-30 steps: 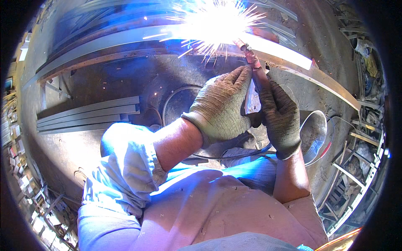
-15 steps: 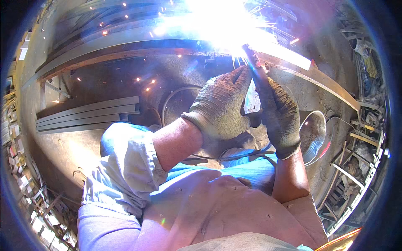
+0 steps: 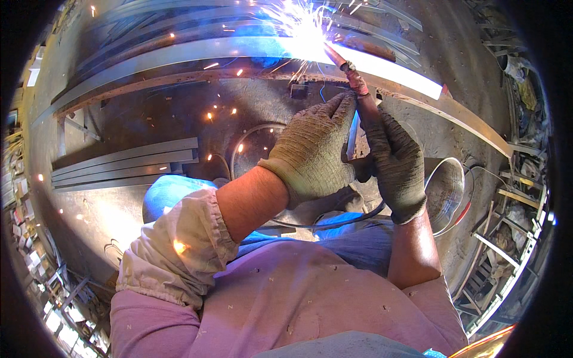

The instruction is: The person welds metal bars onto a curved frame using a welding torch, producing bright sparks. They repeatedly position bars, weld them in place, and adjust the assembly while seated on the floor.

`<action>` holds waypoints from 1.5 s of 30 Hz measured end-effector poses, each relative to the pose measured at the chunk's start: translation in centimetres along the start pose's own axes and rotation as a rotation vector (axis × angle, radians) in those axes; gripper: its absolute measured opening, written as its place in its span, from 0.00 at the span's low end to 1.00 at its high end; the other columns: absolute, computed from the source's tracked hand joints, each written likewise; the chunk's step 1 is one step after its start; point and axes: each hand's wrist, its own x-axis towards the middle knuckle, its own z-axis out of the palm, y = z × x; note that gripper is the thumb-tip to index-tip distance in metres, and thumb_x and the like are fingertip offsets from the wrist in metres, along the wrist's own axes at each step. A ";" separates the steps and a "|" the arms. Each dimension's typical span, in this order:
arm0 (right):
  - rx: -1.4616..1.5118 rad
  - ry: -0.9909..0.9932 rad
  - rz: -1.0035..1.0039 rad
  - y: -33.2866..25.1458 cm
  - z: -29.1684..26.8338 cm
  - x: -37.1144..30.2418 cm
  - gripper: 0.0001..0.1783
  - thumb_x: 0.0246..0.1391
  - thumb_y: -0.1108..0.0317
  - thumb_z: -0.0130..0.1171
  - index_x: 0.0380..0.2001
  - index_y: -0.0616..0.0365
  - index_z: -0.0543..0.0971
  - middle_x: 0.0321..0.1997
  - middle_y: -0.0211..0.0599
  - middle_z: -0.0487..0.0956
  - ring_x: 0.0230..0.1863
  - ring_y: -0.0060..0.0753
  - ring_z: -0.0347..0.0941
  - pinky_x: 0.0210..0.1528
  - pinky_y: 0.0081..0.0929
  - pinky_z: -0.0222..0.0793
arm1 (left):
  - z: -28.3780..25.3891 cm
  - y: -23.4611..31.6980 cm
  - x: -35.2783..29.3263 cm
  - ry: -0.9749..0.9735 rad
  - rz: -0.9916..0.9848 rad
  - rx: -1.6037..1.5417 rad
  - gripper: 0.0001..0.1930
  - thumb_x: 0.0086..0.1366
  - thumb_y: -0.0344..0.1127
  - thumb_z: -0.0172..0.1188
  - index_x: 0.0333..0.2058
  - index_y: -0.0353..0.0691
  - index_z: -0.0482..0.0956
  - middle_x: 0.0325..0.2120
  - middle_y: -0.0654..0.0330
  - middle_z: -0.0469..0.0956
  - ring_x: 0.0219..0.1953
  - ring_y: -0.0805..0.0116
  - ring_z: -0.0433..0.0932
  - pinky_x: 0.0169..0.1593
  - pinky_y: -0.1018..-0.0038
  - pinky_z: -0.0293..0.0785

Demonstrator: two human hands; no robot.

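Observation:
My right hand [image 3: 399, 167], in a worn work glove, is wrapped round the handle of a welding torch [image 3: 357, 82]. My gloved left hand [image 3: 316, 146] is closed against the torch's other side, its fingertips pressed together beside the handle. Up and to the left, the torch's copper-coloured neck ends at a bright arc throwing sparks. The arc burns on a long grey steel bar [image 3: 173, 55], whose right part is washed out white by glare. Beneath the bar runs a rusty steel beam [image 3: 239, 76]. The joint itself is hidden by the light.
Several grey steel tubes [image 3: 125, 164] lie stacked on the floor at left. A metal bucket [image 3: 446, 191] stands right of my right hand. The dark torch cable [image 3: 334, 224] crosses my legs. A metal rack [image 3: 498, 253] stands far right; more steel lengths lie beyond the arc.
The glare has shrunk, so the torch's neck and the bar now show clearly. Sparks have scattered differently, one bright spot now on my left sleeve. Both hands have stayed nearly in place.

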 end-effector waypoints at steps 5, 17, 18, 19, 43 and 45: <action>0.008 0.029 0.022 -0.6 0.0 -0.2 0.22 0.87 0.54 0.63 0.68 0.60 0.88 0.48 0.30 0.89 0.41 0.16 0.80 0.44 0.24 0.80 | 0.1 0.0 0.1 0.009 0.022 -0.038 0.48 0.63 0.51 0.82 0.73 0.29 0.71 0.66 0.35 0.79 0.66 0.30 0.81 0.70 0.45 0.79; -0.040 0.000 -0.078 0.0 -0.1 0.4 0.27 0.86 0.52 0.63 0.70 0.64 0.84 0.42 0.32 0.89 0.26 0.20 0.84 0.25 0.24 0.78 | 0.1 -0.1 0.2 -0.012 0.010 0.015 0.52 0.63 0.54 0.82 0.75 0.29 0.69 0.67 0.32 0.78 0.67 0.30 0.80 0.72 0.46 0.78; -0.031 -0.003 -0.067 -0.1 -0.1 0.4 0.26 0.86 0.52 0.63 0.70 0.64 0.85 0.42 0.32 0.89 0.26 0.20 0.84 0.25 0.24 0.78 | 0.1 -0.1 0.2 -0.013 0.010 0.027 0.52 0.63 0.54 0.82 0.76 0.28 0.69 0.68 0.32 0.78 0.67 0.30 0.80 0.72 0.46 0.78; -0.022 -0.005 -0.056 -0.2 0.0 0.3 0.26 0.86 0.52 0.63 0.69 0.64 0.85 0.43 0.32 0.89 0.26 0.20 0.84 0.25 0.24 0.78 | 0.1 -0.2 0.1 0.000 0.022 0.047 0.53 0.63 0.55 0.82 0.76 0.28 0.68 0.68 0.32 0.78 0.67 0.30 0.81 0.73 0.47 0.78; 0.107 0.045 0.114 -0.9 -1.6 0.4 0.21 0.84 0.53 0.66 0.65 0.58 0.88 0.35 0.28 0.85 0.28 0.15 0.80 0.27 0.23 0.73 | -0.5 0.4 -0.6 -0.107 -0.032 0.168 0.54 0.65 0.58 0.75 0.79 0.26 0.68 0.77 0.33 0.72 0.74 0.35 0.76 0.79 0.49 0.69; 0.130 0.050 0.142 -1.0 -2.6 0.3 0.22 0.84 0.51 0.66 0.66 0.56 0.87 0.32 0.25 0.84 0.27 0.14 0.79 0.26 0.21 0.71 | -1.6 0.7 -0.9 -0.166 -0.010 0.304 0.53 0.65 0.57 0.75 0.79 0.27 0.69 0.78 0.34 0.71 0.76 0.35 0.75 0.80 0.50 0.68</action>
